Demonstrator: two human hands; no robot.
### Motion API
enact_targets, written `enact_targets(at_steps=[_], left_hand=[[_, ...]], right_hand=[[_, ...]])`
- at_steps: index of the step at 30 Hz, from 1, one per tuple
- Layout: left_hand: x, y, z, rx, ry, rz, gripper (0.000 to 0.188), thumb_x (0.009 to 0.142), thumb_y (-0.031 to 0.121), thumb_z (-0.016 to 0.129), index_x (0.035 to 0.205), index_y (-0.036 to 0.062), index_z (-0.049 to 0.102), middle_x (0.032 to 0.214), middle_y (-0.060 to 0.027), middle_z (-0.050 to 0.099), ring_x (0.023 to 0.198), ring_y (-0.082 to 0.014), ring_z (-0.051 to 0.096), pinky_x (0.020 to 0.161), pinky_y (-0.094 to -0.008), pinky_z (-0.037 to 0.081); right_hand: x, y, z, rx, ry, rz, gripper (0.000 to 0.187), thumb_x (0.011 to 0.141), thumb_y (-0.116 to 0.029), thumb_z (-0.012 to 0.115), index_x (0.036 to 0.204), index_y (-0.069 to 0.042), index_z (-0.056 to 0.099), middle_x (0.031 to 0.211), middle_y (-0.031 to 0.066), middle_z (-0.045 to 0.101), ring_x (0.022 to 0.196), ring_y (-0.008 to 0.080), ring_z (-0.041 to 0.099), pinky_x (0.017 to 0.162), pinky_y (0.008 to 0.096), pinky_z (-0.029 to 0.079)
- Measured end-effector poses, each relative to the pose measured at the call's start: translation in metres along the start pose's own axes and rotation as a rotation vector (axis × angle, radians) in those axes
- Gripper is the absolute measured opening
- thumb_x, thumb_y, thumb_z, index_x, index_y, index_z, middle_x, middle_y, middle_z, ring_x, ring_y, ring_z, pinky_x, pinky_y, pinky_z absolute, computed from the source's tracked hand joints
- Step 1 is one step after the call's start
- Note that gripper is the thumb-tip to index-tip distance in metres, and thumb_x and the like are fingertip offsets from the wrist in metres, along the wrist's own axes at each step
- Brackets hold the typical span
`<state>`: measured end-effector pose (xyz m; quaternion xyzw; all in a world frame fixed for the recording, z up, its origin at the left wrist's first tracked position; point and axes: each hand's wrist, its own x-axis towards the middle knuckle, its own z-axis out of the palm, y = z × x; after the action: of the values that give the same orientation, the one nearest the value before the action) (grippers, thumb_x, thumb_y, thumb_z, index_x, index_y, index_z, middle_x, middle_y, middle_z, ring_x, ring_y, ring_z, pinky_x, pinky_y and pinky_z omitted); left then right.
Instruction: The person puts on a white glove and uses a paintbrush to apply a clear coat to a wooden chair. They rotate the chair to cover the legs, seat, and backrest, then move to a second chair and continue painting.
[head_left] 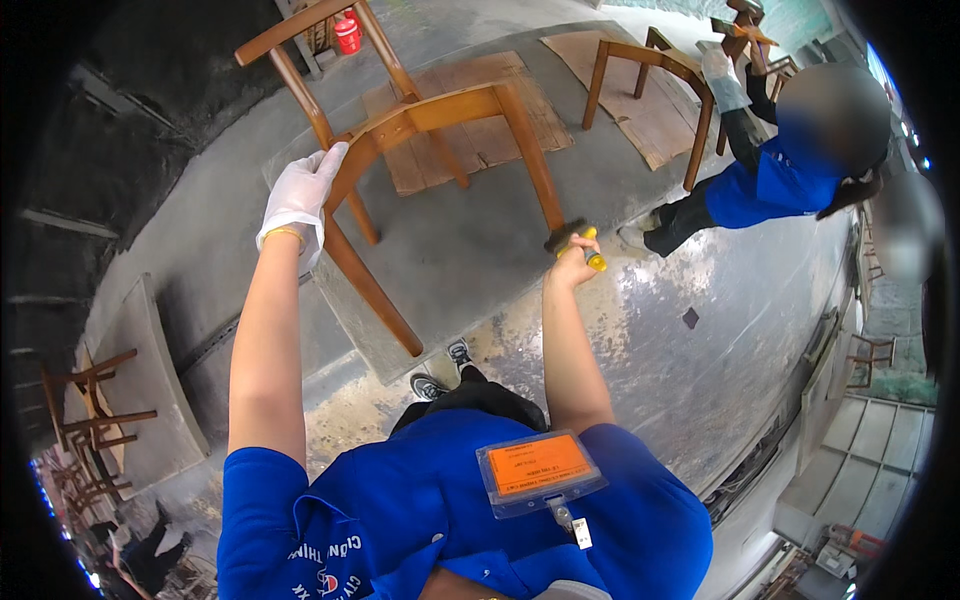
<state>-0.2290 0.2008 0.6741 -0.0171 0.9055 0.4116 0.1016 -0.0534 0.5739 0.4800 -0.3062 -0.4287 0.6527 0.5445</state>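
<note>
Item: one brown wooden chair frame [428, 112], seatless, on a grey surface [440, 260] before the person. Left hand [304, 192], gloved: fingers closed over the frame's curved rail. Right hand [575, 264], bare: fingers wrapped round the yellow-handled brush [594, 260], its dark head at or just beside a leg end. Progress: frame joined, brushing apparently under way; portions finished or outstanding could not be told. Surroundings: cardboard sheets [490, 145] laid flat; second chair frame [672, 62] near a blue-shirted co-worker [785, 185]; worn, patchy floor [720, 265]; further chairs [95, 415] at far left.
</note>
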Motion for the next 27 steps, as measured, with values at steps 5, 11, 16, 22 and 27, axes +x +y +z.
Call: enact_targets(at_steps=[5, 11, 16, 22, 27], left_hand=[[-0.001, 0.003, -0.006, -0.005, 0.030, 0.039, 0.074, 0.101, 0.062, 0.062, 0.141, -0.0007, 0.067, 0.131, -0.0183, 0.074, 0.127, -0.0260, 0.066, 0.113, -0.0333, 0.042], [-0.004, 0.009, -0.015, 0.035, 0.011, 0.053, 0.082, 0.102, 0.071, 0.051, 0.138, -0.0003, 0.068, 0.135, -0.0249, 0.070, 0.132, -0.0394, 0.063, 0.113, -0.0387, 0.044], [-0.011, 0.025, -0.024, 0.087, 0.006, -0.076, 0.089, 0.101, 0.077, 0.043, 0.139, 0.0006, 0.067, 0.128, -0.0284, 0.071, 0.128, -0.0430, 0.063, 0.111, -0.0389, 0.045], [-0.008, 0.027, -0.013, 0.004, 0.101, -0.005, 0.087, 0.104, 0.076, 0.037, 0.141, 0.0027, 0.066, 0.132, -0.0286, 0.069, 0.131, -0.0447, 0.061, 0.113, -0.0393, 0.042], [0.005, 0.020, -0.006, -0.131, 0.039, 0.003, 0.087, 0.105, 0.076, 0.027, 0.144, 0.0089, 0.067, 0.148, -0.0237, 0.062, 0.144, -0.0408, 0.051, 0.121, -0.0395, 0.034]], right_hand=[[-0.033, -0.043, 0.114, -0.276, -0.722, -0.564, 0.018, 0.088, -0.002, 0.079, 0.077, -0.006, 0.064, 0.144, 0.0207, 0.064, 0.129, 0.0351, 0.065, 0.106, 0.0436, 0.053], [-0.071, -0.012, 0.207, -0.703, -0.823, -1.049, 0.015, 0.078, -0.001, 0.072, 0.074, -0.010, 0.062, 0.144, 0.0116, 0.067, 0.134, 0.0345, 0.064, 0.105, 0.0420, 0.055], [-0.119, 0.052, 0.237, -0.408, -0.977, -0.620, 0.021, 0.077, 0.013, 0.067, 0.074, -0.008, 0.063, 0.141, 0.0120, 0.069, 0.103, 0.0277, 0.077, 0.089, 0.0381, 0.061], [-0.110, 0.048, 0.227, 0.165, -1.244, 0.463, 0.028, 0.085, 0.011, 0.076, 0.070, -0.009, 0.061, 0.140, 0.0178, 0.066, 0.125, 0.0263, 0.064, 0.105, 0.0372, 0.050], [-0.067, 0.051, 0.219, 0.403, -1.342, 0.932, 0.026, 0.084, 0.013, 0.073, 0.073, -0.009, 0.063, 0.136, 0.0182, 0.065, 0.120, 0.0248, 0.066, 0.099, 0.0347, 0.054]])
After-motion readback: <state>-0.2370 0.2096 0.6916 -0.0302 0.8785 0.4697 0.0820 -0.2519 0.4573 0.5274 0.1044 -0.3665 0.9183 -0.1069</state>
